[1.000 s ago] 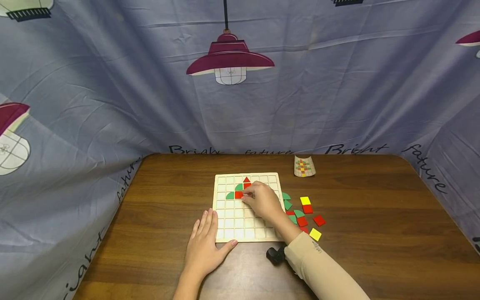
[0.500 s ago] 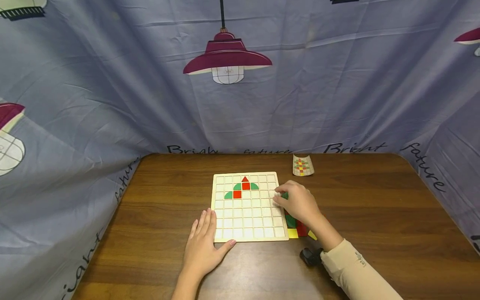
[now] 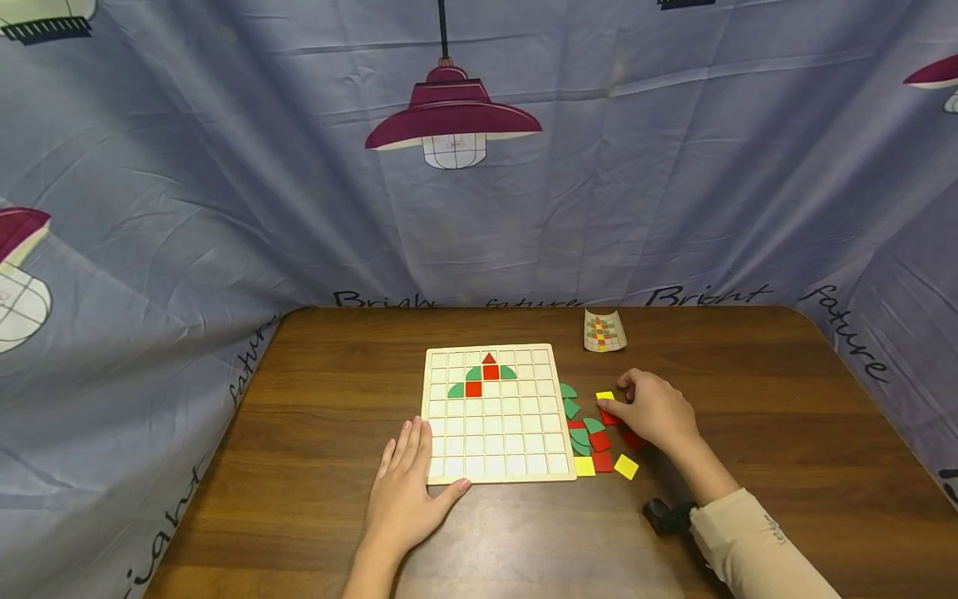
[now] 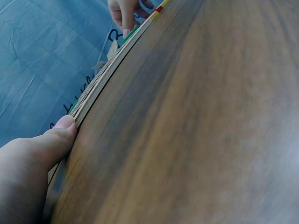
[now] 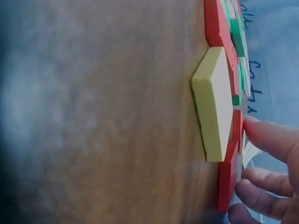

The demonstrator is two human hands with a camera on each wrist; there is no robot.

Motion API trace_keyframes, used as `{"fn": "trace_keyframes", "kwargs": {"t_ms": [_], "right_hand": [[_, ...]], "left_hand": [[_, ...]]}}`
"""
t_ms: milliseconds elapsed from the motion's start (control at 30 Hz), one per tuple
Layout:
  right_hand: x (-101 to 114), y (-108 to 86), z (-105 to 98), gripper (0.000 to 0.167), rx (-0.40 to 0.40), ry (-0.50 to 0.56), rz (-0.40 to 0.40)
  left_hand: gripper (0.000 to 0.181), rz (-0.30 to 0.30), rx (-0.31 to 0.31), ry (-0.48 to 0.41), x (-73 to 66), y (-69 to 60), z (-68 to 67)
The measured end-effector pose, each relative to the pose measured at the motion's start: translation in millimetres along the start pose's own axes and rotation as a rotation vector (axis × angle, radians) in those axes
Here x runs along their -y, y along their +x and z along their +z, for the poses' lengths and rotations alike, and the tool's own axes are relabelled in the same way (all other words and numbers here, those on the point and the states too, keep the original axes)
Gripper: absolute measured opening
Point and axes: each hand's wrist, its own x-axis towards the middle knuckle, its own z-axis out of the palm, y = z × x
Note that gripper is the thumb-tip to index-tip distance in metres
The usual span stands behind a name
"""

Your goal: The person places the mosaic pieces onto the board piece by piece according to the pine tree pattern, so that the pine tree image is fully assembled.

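Head view. Gridded board (image 3: 494, 445): lies flat on the wooden counter (image 3: 314, 416). Carries red triangle (image 3: 489, 358) near far edge; below, upper red square (image 3: 490, 372) between two green quarter-rounds (image 3: 507, 372); one row lower, third green quarter-round (image 3: 456, 390) beside lower red square (image 3: 473, 388). Left hand (image 3: 404, 487): lies at near left corner of board, fingers extended at left edge, thumb at near edge. Grip of left hand: spread, holds nothing. Right hand (image 3: 657, 409): reaches to loose tiles (image 3: 599, 442) right of board, thumb at yellow tile (image 3: 605, 395) and red tile (image 3: 609, 418). Grip of right hand: thumb and index finger apart. Pattern card (image 3: 604, 341): stands curved near far edge of counter.

Left wrist view. Board: appears edge-on, left thumb (image 4: 51, 142) against its edge. Right hand: shows at top, partly out of frame.

Right wrist view. Foreground yellow tile (image 5: 218, 112): lies flat on counter, before red and green tiles. Right hand: enters from picture's right, thumb apart from bent fingers. Exact fingertip contact: cannot tell.
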Motion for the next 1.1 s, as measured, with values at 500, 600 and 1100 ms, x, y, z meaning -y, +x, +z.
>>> {"fn": "trace_keyframes", "kwargs": {"t_ms": [500,600,1100], "right_hand": [[-2.5,3.5,0.9,0.025,0.037,0.046,-0.057],[-0.6,3.4,1.4,0.028,0.043,0.056,-0.071],[2.5,7.8,7.1,0.022,-0.017,0.146,-0.105]], "left_hand": [[0.104,0.005,-0.008,0.006,-0.5,0.1,0.2],[0.104,0.007,-0.010,0.005,-0.7,0.1,0.0],[0.104,0.008,-0.009,0.008,-0.2,-0.2,0.7]]}}
